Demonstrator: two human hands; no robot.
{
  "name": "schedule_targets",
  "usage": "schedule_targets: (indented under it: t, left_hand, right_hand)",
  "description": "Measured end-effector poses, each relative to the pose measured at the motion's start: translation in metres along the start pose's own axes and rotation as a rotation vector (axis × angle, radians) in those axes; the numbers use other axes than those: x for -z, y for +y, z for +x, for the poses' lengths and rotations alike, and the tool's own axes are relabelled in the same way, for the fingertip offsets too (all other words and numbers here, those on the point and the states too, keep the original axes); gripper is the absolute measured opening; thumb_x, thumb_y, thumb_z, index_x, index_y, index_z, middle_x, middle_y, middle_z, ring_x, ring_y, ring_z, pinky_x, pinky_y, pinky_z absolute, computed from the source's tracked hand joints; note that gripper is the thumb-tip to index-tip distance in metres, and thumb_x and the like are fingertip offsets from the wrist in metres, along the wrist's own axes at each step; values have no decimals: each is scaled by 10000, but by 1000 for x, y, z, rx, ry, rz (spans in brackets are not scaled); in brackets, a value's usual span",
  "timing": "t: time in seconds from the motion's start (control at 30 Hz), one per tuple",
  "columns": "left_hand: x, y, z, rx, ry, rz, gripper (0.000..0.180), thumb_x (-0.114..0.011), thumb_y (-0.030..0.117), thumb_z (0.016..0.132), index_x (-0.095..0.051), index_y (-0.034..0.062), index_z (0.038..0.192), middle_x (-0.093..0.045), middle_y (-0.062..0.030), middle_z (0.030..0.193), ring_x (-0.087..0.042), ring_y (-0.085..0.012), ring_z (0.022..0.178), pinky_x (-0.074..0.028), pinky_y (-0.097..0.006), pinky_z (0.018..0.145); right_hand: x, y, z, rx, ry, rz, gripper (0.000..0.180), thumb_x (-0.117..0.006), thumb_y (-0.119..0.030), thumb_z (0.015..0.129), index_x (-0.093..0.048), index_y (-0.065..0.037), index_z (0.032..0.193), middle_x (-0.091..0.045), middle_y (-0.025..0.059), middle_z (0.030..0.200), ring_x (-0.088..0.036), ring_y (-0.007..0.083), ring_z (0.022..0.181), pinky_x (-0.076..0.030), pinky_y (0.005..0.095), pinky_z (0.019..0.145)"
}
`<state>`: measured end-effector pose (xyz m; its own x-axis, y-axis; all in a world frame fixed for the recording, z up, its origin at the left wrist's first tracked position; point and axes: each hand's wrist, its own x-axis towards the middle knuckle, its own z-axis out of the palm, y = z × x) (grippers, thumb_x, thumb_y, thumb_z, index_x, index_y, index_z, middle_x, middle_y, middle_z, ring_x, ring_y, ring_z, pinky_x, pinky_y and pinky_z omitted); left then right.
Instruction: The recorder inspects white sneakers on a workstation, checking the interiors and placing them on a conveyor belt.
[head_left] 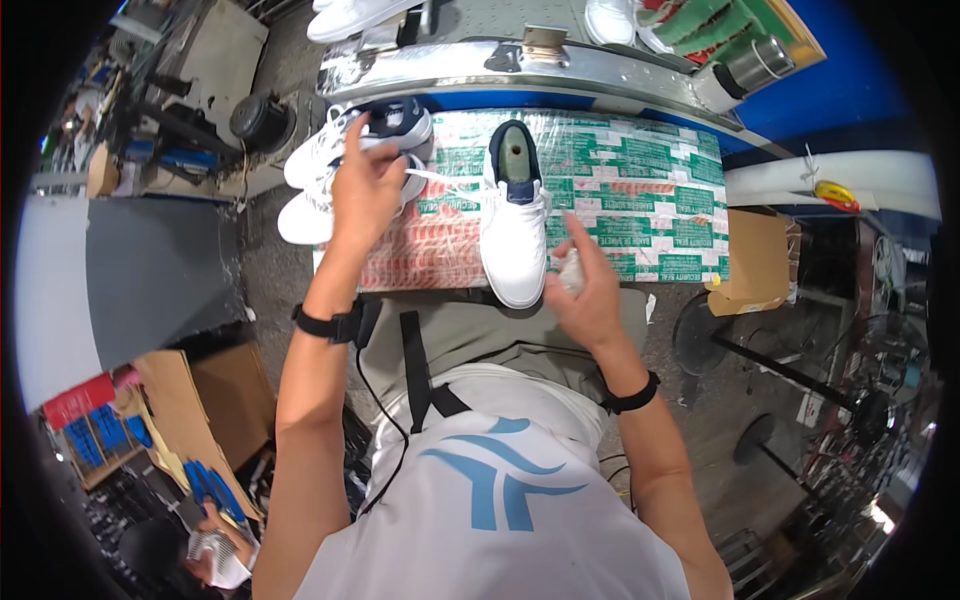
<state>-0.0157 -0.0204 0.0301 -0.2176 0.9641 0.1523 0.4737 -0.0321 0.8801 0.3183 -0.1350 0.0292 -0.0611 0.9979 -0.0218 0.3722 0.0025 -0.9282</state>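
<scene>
the white shoe (515, 250) stands toe over the near edge of the tabletop (640, 235); left grip (367, 190) part-spread by the left edge, right grip (590, 295) half-curled beside the shoe; whether either holds anything i cannot tell.

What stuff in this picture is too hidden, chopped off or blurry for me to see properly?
All in the head view:
- The white thing at the right hand: fingers partly cover it, so its kind is unclear.
- The lower left sneaker: the left hand hides its middle.
- The middle sneaker: its own upper hides the sole.
- The top-left sneaker: cut off by the upper edge.
- The co-worker, lower left: too small and blurred.
</scene>
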Motion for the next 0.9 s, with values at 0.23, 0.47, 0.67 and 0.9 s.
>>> schedule_targets:
  t: [0.23, 0.47, 0.67, 0.9]
  left_hand:
    - [-31, 46, -7, -233, -91, 485, 629, -891, 343, 900, -732, 71, 1444, -762, -179, 1405, -713, -389, 1220, -568, -491, 1078]
    - [-75, 32, 12, -288, -468, 174, 984, -960, 493, 848, -560, 74, 1644, -684, -273, 1518, -635, -456, 1427, -508, -479, 1210]
    - [-80, 39, 20, 99, -747, -81, 1077, -970, 450, 892, -396, 154, 1754, -549, -288, 1671, -516, -415, 1570, -449, -498, 1270]
    - [-86, 19, 30, -38, -718, 31, 1168, -986, 572, 816, -408, 134, 1732, -692, -273, 1513, -657, -419, 1427, -526, -451, 1187]
  right_hand:
    - [-43, -13, 27, 626, -112, -716, 1016, -894, -295, 777, -487, 70, 1633, -655, 155, 1081, -651, 342, 938, -525, 477, 860]
    - [-43, -40, 23, 485, -226, -726, 927, -877, -298, 804, -540, 83, 1578, -679, 189, 1054, -688, 372, 932, -554, 499, 840]
    - [-38, -45, 33, 275, -211, -377, 809, -847, -298, 841, -596, 140, 1473, -721, 234, 1068, -734, 405, 971, -597, 483, 868]
    - [-62, -51, 0, 214, -402, -197, 820, -847, -297, 868, -576, 127, 1515, -717, 216, 1076, -725, 391, 1001, -585, 457, 923]
